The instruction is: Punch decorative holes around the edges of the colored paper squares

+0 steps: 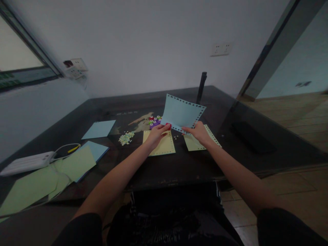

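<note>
In my left hand (155, 135) is a small red craft paper punch (167, 126), fingers closed round it at the lower left edge of a light blue sheet (182, 111). Punched holes run along the sheet's top, right and bottom edges. My right hand (200, 133) pinches the sheet's lower right edge, tilting it up above the table. Below my left hand lies a yellow sheet (164, 145) with holed edges. Another yellow-green holed sheet (196, 143) is under my right hand. Several colourful punches (154, 121) stand in a cluster behind my left hand.
Punched paper bits (126, 138) form a pile on the dark table (153, 174). Blue paper (99, 129) and green sheets (33, 184) lie left, beside a white power strip (28, 163) with a cable. A black upright object (201, 87) stands behind; a dark flat object (252, 136) lies right.
</note>
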{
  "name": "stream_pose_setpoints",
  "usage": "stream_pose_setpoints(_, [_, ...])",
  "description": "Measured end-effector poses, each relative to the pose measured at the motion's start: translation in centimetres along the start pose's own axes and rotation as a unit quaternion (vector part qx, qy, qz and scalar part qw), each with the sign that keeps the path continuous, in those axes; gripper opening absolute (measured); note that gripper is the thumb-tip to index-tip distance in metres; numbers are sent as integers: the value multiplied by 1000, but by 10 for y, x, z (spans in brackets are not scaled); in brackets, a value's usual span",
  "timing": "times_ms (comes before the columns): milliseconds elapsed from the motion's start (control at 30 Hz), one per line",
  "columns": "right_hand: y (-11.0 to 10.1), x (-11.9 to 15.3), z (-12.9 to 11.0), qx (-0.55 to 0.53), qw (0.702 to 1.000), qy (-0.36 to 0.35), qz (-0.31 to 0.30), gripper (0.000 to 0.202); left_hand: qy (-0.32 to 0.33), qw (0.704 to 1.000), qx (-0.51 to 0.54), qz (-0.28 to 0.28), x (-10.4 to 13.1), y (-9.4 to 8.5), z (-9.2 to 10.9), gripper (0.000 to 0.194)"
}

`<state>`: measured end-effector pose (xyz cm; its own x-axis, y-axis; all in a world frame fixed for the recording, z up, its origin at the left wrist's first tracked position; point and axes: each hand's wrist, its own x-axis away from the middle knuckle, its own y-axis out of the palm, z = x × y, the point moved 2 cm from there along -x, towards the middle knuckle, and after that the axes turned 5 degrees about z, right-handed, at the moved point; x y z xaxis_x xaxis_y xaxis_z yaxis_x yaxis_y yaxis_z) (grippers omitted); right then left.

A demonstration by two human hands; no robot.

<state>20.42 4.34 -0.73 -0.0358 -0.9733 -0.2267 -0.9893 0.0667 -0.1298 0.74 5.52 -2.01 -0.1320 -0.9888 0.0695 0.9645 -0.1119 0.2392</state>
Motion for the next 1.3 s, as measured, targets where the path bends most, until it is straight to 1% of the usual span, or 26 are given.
stream_pose_setpoints(200, [0, 2, -4, 17, 1000, 7, 2, 29, 2, 1000, -7, 5, 0, 1, 1, 28])
stream_pose_setpoints(433, [0, 1, -2, 21, 1000, 0, -2, 27, 6, 1000, -10, 8, 0, 1, 0, 27])
stream_pose_setpoints(567, [0, 1, -2, 25, 1000, -1, -2, 28, 8, 1000, -22, 20, 0, 1, 1, 28])
stream_pose_setpoints(933, [0, 2, -6, 33, 999, -5, 6, 22, 23, 999, -43, 22, -1, 1, 1, 28])
stream_pose_setpoints(1300, [-2, -2, 3, 37, 999, -10, -1, 25, 34, 998, -47, 28, 1, 2, 4, 26])
